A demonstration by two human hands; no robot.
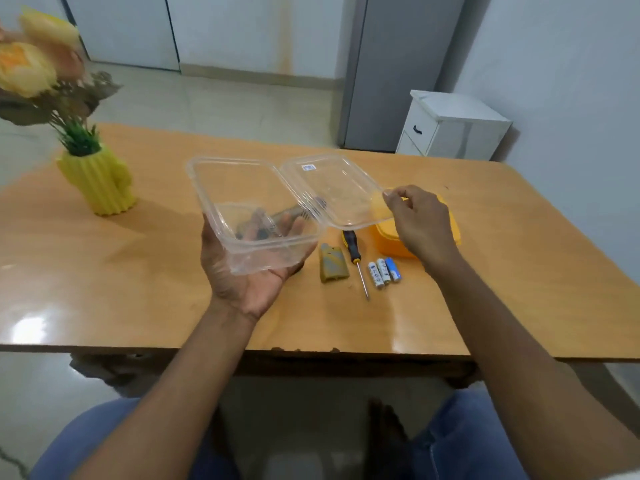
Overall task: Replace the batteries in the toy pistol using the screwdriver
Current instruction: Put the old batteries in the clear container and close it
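Observation:
My left hand cups a clear plastic container from below, above the table. Its hinged lid lies open to the right, and my right hand pinches the lid's right corner. Through the clear base a dark shape, perhaps the toy pistol, shows blurred. On the table lie an olive battery cover, a screwdriver with a black and yellow handle, and three batteries side by side.
An orange box stands under my right hand. A yellow cactus-shaped vase with flowers sits at the left of the wooden table. A white cabinet stands behind the table on the right.

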